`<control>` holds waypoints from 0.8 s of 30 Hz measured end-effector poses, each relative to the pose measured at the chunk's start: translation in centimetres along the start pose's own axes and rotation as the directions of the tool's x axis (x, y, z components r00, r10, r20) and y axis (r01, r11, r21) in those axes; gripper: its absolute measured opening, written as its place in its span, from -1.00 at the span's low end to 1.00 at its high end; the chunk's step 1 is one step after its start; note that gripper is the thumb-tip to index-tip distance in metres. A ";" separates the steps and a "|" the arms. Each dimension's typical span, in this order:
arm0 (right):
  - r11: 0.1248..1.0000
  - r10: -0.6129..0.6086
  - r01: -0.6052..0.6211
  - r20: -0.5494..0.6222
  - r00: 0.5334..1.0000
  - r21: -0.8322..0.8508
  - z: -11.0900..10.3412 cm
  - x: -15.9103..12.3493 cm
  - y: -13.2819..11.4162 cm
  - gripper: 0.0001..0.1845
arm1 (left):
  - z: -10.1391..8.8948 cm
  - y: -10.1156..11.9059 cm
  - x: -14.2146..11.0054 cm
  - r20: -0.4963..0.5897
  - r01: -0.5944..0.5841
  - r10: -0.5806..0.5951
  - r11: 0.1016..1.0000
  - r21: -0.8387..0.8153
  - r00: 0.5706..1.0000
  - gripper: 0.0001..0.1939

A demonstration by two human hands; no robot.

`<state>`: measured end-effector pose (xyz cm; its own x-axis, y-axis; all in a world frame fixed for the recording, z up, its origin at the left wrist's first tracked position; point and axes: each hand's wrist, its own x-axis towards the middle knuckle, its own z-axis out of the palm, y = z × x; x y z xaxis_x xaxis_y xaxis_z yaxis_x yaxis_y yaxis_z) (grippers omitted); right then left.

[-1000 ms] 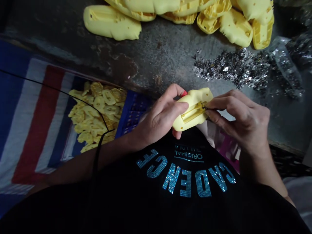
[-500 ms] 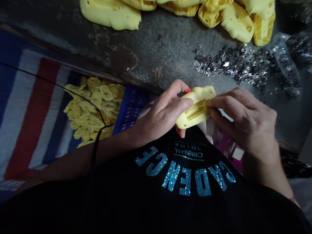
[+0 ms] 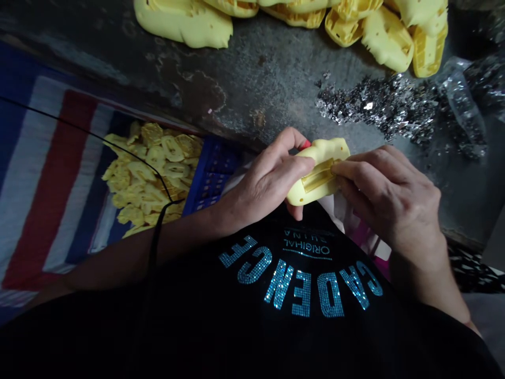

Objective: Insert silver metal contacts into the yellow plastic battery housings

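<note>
Far left, a striped blue, white and red cloth (image 3: pixel 51 173) is spread out, and right beside it sits a blue plastic crate (image 3: pixel 213 176) heaped with small yellow plastic pieces (image 3: pixel 150 179). Moving right, here's the action: the left hand (image 3: pixel 264 184) comes in over the crate's edge, its fingers (image 3: pixel 292 168) curled firmly around a yellow moulded shell (image 3: pixel 317 171), thumb on top, held just above the person's lap. The shell's long axis runs from lower left up to upper right, with its narrow channel (image 3: pixel 317 175) facing up toward the camera. The left hand has the lower, left end and most of the body; the right hand (image 3: pixel 390 197) comes in from the other side, its fingers (image 3: pixel 355 168) close together and thumb pressed at the channel's right end. Is there anything tiny pinched there? Can't tell from this view. Behind them stretches a worn concrete surface (image 3: pixel 268 68), with a pile of yellow shells (image 3: pixel 389 37) along the top, then silver sequins (image 3: pixel 379 108) and a clear plastic bag (image 3: pixel 460 100) out to the right.
</note>
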<state>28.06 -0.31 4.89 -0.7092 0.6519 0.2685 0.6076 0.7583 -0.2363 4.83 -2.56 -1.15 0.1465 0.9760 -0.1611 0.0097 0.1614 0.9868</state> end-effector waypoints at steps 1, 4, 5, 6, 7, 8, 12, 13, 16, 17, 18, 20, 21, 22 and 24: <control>1.000 0.007 -0.006 -0.012 1.000 0.017 0.0 -0.1 0.0 -0.79 | -0.1 0.1 0.0 0.020 0.018 -0.017 1.000 -0.023 1.000 -0.83; 0.996 0.045 -0.038 -0.083 0.995 0.085 0.3 -0.5 -0.2 -0.72 | -0.4 0.4 0.0 0.058 0.064 -0.059 0.994 -0.093 0.997 -0.80; 0.993 0.064 -0.051 -0.121 0.991 0.109 0.5 -0.7 -0.2 -0.71 | -0.4 0.4 0.0 0.072 0.077 -0.069 0.991 -0.112 0.995 -0.81; 0.989 0.080 -0.058 -0.163 0.983 0.135 0.7 -0.9 -0.2 -0.71 | -0.4 0.5 0.0 0.087 0.090 -0.079 0.988 -0.129 0.993 -0.82; 0.984 0.104 -0.071 -0.203 0.974 0.163 1.0 -1.1 -0.2 -0.71 | -0.4 0.5 0.1 0.103 0.102 -0.088 0.984 -0.144 0.991 -0.83; 0.976 0.141 -0.095 -0.234 0.962 0.196 1.3 -1.2 -0.1 -0.72 | -0.4 0.5 0.1 0.115 0.112 -0.094 0.981 -0.156 0.989 -0.85; 0.882 0.353 -0.247 -0.215 0.910 0.402 2.7 -1.5 1.0 -0.79 | -0.1 0.5 -0.1 0.120 0.058 -0.042 0.990 -0.131 0.992 -0.84; 0.845 0.393 -0.276 -0.183 0.901 0.458 3.1 -1.4 1.5 -0.74 | 0.0 0.5 -0.2 0.114 0.009 0.002 0.995 -0.096 0.993 -0.81; 0.749 0.443 -0.319 -0.082 0.893 0.582 3.7 -1.3 2.6 -0.49 | 0.4 0.9 -0.5 0.095 -0.164 0.155 0.982 0.092 0.983 -0.77; 0.723 0.446 -0.324 -0.054 0.894 0.611 3.8 -1.3 2.9 -0.44 | 0.5 1.1 -0.5 0.094 -0.223 0.210 0.961 0.163 0.973 -0.79; 0.701 0.445 -0.326 -0.032 0.895 0.634 3.8 -1.2 3.2 -0.41 | 0.7 1.3 -0.5 0.098 -0.278 0.262 0.933 0.229 0.960 -0.80; 0.677 0.439 -0.324 -0.009 0.898 0.660 3.9 -1.1 3.5 -0.38 | 1.2 1.6 -0.4 0.123 -0.374 0.354 0.866 0.330 0.927 -0.80; 0.677 0.440 -0.325 -0.009 0.898 0.660 3.9 -1.1 3.6 -0.37 | 1.4 1.7 -0.4 0.138 -0.410 0.388 0.833 0.371 0.911 -0.79; 0.684 0.443 -0.327 -0.015 0.897 0.652 4.1 -1.1 3.7 -0.37 | 1.7 1.8 -0.3 0.152 -0.436 0.411 0.803 0.406 0.899 -0.79; 0.705 0.439 -0.316 -0.041 0.898 0.635 4.6 -1.3 3.9 -0.35 | 2.2 1.8 -0.1 0.175 -0.469 0.440 0.757 0.455 0.881 -0.78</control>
<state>29.69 1.77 -0.65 -0.3551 0.9182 0.1756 0.4257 0.3261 -0.8441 7.02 -2.71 0.66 0.3067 0.9050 0.2949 0.3889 -0.4019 0.8290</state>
